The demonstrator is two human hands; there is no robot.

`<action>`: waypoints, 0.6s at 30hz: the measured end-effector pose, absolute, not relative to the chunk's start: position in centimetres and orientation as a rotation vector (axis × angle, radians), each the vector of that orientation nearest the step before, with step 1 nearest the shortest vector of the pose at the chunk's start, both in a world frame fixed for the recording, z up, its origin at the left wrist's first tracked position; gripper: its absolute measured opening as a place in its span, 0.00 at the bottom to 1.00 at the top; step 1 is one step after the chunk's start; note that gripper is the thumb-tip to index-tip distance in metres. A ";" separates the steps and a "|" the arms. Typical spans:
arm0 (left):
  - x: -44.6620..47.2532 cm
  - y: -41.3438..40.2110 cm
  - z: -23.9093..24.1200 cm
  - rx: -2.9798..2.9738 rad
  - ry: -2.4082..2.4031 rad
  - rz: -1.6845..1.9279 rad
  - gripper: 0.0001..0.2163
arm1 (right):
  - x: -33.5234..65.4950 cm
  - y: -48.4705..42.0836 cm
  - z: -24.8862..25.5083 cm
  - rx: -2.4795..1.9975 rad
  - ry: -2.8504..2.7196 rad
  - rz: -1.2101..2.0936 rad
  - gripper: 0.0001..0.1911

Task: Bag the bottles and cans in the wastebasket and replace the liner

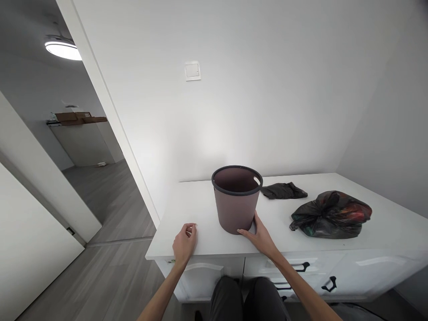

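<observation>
A mauve trash bin (pixel 236 209) with a dark rim and an oval handle hole stands upright on the white countertop. My right hand (pixel 259 234) holds its lower right side, thumb across the front and fingers around the side. To the left of the bin, apart from it, my left hand (pixel 185 243) rests near the counter's front edge with its fingers curled together. Whether anything small is pinched in them I cannot make out. Behind the bin on the right lies a flat black plastic bag (pixel 284 191). Farther right sits a full, knotted black garbage bag (pixel 332 216), with red and green showing through.
The white countertop (pixel 197 200) runs along a wall with a light switch (pixel 192 71). Below it, a cabinet has black drawer handles (pixel 329 284). An open doorway on the left shows a grey wood floor (pixel 123 200) and cardboard boxes (pixel 73 117).
</observation>
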State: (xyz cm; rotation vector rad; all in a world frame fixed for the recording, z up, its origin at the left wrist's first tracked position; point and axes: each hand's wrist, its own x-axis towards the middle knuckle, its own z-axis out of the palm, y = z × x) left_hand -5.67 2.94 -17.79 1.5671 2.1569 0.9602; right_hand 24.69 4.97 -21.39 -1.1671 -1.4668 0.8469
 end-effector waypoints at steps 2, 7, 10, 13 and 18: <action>-5.7 3.0 -18.2 1.570 2.150 0.969 0.15 | 25.0 5.4 -21.4 -1.156 -1.503 0.856 0.54; -6.2 2.7 -18.6 1.592 2.120 0.975 0.16 | 27.1 5.6 -22.2 -1.293 -1.653 0.884 0.53; -6.1 2.6 -18.3 1.565 2.136 0.990 0.16 | 28.5 6.8 -24.0 -1.395 -1.703 0.685 0.43; -5.6 2.7 -17.8 1.526 2.184 0.960 0.15 | 29.5 10.0 -25.0 -1.554 -1.679 0.441 0.34; -5.2 3.0 -17.9 1.510 2.236 0.905 0.14 | 31.0 17.3 -23.6 -2.011 -1.603 0.209 0.31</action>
